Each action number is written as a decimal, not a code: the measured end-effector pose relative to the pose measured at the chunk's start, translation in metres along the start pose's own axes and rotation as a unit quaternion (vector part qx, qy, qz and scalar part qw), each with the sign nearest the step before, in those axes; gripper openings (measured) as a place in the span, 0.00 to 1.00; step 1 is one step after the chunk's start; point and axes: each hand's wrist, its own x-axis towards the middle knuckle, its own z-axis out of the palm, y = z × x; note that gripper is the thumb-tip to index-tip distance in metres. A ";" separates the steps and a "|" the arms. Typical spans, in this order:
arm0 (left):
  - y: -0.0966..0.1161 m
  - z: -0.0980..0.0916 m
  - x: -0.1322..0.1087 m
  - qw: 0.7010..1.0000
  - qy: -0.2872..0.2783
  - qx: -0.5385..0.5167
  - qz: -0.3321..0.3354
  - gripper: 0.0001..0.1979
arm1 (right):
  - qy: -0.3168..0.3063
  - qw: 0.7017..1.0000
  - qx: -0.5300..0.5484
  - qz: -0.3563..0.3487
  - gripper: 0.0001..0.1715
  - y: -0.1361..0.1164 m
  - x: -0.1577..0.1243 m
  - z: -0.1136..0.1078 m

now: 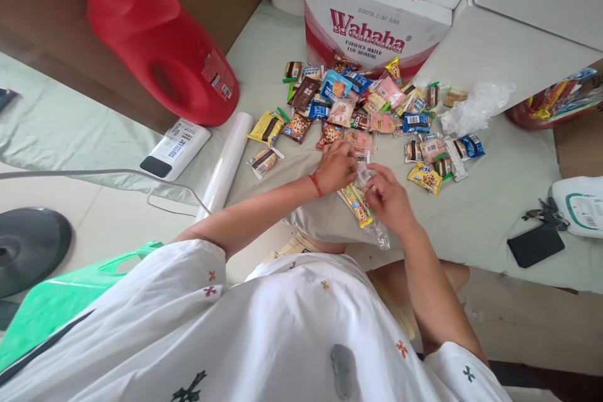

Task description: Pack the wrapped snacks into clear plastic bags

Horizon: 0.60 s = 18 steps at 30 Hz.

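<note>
Both hands meet near the front edge of the cloth-covered table. My left hand (335, 168), with a red string at the wrist, has its fingers curled at the top of a clear plastic bag (382, 235). My right hand (390, 200) pinches the bag's other side. Inside the bag lies a yellow snack packet (360, 208). Between my fingertips shows a small pale wrapped piece (363, 173); which hand grips it I cannot tell. Just beyond my left hand are a brown cookie packet (331, 133) and a pink wrapped biscuit (358, 142).
A loose heap of small snack packets (342, 112) spreads before a Wahaha carton (377, 31). Crumpled clear plastic (475, 110) lies to its right. A red jug (160, 44) and a white roll (226, 163) stand left. A black phone-like object (536, 245) and keys (546, 215) lie right.
</note>
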 end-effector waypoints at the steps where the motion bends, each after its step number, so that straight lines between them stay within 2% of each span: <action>1: 0.000 0.001 -0.001 1.000 0.011 0.005 -0.014 0.05 | -0.024 0.999 -0.031 -0.018 0.15 -0.009 -0.005 0.007; 4: -0.002 0.003 -0.006 0.997 0.043 0.027 -0.064 0.15 | -0.070 0.987 -0.138 -0.036 0.19 -0.027 -0.016 0.027; 6: -0.008 0.004 -0.009 0.995 0.040 0.031 -0.091 0.19 | -0.080 0.979 -0.184 -0.043 0.21 -0.031 -0.019 0.036; 9: -0.026 0.002 -0.008 0.996 0.014 -0.010 -0.092 0.17 | -0.086 0.973 -0.206 -0.060 0.21 -0.033 -0.021 0.041; 12: -0.052 -0.010 -0.002 0.992 -0.007 -0.116 -0.056 0.14 | -0.090 0.974 -0.200 -0.064 0.20 -0.036 -0.022 0.042; 13: -0.058 -0.015 -0.001 0.986 0.003 -0.149 -0.070 0.15 | -0.091 0.973 -0.202 -0.065 0.20 -0.036 -0.022 0.042; 14: -0.062 -0.021 -0.002 0.980 0.031 -0.168 -0.097 0.16 | -0.091 0.971 -0.210 -0.067 0.21 -0.036 -0.022 0.042; 16: -0.058 -0.033 -0.008 0.964 0.144 -0.158 -0.158 0.17 | -0.091 0.965 -0.234 -0.074 0.23 -0.034 -0.022 0.043; 17: -0.051 -0.037 -0.014 0.957 0.201 -0.137 -0.160 0.18 | -0.091 0.963 -0.243 -0.077 0.23 -0.033 -0.021 0.043; 18: -0.042 -0.040 -0.020 0.954 0.243 -0.113 -0.136 0.19 | -0.092 0.961 -0.247 -0.080 0.23 -0.032 -0.021 0.043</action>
